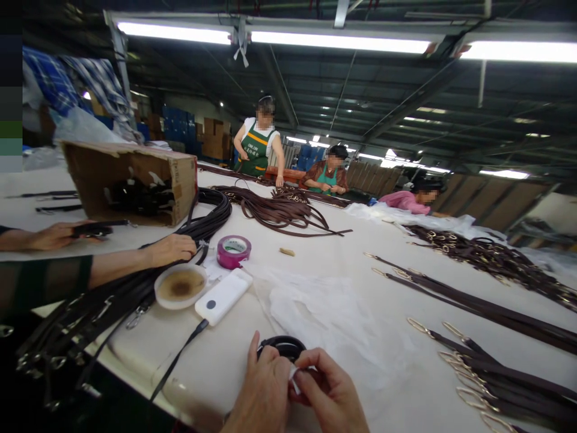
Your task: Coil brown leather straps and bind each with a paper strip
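Observation:
At the near edge of the table, my left hand (265,385) is closed around a coiled black strap (283,344), its index finger pointing up. Right beside it, my right hand (331,388) is closed, pinching a small white piece (294,380) between thumb and fingers against the coil. Most of the coil is hidden behind both hands. Thin white plastic sheeting (320,313) lies crumpled just beyond them. To the left are a white device (224,296) with a black cable, a round dish (180,287) of brownish stuff and a roll of purple tape (234,251).
A co-worker's hands (169,249) reach in from the left over a bundle of black straps (115,285). Behind them lies an open cardboard box (183,186). Brown straps with metal clips (491,367) lie at right, more (283,207) farther back. Several people stand or sit beyond.

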The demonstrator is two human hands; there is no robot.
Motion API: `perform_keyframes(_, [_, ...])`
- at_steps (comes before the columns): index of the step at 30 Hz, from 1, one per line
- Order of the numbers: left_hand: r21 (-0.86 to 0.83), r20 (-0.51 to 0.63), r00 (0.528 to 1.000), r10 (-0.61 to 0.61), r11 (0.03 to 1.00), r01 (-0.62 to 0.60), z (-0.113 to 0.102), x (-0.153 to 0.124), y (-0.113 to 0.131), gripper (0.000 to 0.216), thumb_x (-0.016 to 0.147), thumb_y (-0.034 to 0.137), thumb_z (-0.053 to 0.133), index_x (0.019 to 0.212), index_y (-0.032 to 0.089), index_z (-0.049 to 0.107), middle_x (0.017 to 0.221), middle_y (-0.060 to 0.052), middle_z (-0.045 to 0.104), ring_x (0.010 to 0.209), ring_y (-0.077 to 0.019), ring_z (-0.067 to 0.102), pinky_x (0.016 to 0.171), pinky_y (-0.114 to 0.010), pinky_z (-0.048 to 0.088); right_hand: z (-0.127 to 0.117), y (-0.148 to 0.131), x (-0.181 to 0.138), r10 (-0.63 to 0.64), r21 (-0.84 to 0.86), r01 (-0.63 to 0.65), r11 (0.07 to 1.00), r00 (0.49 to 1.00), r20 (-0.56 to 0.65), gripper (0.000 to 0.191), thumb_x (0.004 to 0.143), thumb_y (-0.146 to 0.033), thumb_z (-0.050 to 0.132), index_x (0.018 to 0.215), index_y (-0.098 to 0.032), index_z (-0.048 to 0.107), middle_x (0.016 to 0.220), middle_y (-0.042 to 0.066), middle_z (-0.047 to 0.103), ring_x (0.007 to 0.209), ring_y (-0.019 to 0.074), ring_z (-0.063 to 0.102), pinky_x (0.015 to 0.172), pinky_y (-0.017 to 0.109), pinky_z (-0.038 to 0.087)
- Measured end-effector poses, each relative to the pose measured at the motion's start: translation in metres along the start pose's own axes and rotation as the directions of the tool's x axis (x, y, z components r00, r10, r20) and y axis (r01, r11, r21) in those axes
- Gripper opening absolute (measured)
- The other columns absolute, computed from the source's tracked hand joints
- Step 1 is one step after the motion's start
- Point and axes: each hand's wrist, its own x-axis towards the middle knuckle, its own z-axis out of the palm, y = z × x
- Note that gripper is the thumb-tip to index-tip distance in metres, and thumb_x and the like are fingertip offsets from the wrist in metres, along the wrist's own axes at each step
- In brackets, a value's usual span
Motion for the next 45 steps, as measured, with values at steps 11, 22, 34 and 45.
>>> perform_keyframes(11, [-0.066, 0.035, 0.999, -0.031, 0.997, 0.033, -0.001, -0.001, 0.000, 0.011, 0.078, 0.015, 0.052, 0.088, 0.020, 0.053, 0.083, -0.003, 0.061, 0.087, -0.0221, 0.056, 0.112, -0.066, 0.022, 0.000, -0.011, 0.005, 0.118, 0.015, -0.119, 0.993, 0.992, 0.055, 0.025, 0.062, -0.026, 0.078, 0.076, -0.020, 0.058, 0.058, -0.008, 0.056, 0.052, 0.0101, 0.056, 0.056, 0.022, 0.046])
perform_keyframes(22, [-0.002, 0.035, 0.999, -0.033, 0.999, 0.033, 0.007, 0.001, -0.003, 0.016, 0.076, 0.015, 0.055, 0.092, 0.020, 0.056, 0.083, -0.003, 0.063, 0.087, -0.0234, 0.058, 0.110, -0.070, 0.022, -0.001, -0.032, 0.006, 0.224, -0.122, -0.216, 0.969, 0.973, 0.051, 0.040, 0.073, -0.054, 0.070, 0.080, -0.015, 0.069, 0.067, -0.001, 0.059, 0.062, 0.0147, 0.059, 0.072, 0.036, 0.058])
perform_keyframes(34, [0.028, 0.141, 0.988, -0.054, 0.998, 0.051, -0.003, 0.009, -0.002, 0.019, 0.074, 0.018, 0.057, 0.092, 0.018, 0.058, 0.090, -0.006, 0.064, 0.091, -0.0255, 0.057, 0.111, -0.070, 0.018, -0.002, -0.025, 0.013, -0.057, -0.474, 0.130, 0.871, 0.984, 0.166, 0.008, 0.073, -0.018, 0.054, 0.066, -0.021, 0.055, 0.063, -0.002, 0.059, 0.063, 0.0174, 0.059, 0.059, 0.027, 0.049])
perform_keyframes(45, [-0.354, 0.328, 0.936, -0.128, 0.902, 0.248, -0.086, 0.047, 0.024, 0.012, 0.084, 0.018, 0.043, 0.086, 0.020, 0.054, 0.093, -0.003, 0.060, 0.098, -0.0215, 0.053, 0.103, -0.044, 0.035, 0.015, -0.086, 0.029, -0.217, -0.855, 0.477, 0.206, 0.874, 0.435, 0.015, 0.081, -0.007, 0.049, 0.078, -0.021, 0.055, 0.073, 0.002, 0.060, 0.067, 0.0194, 0.052, 0.061, 0.030, 0.032])
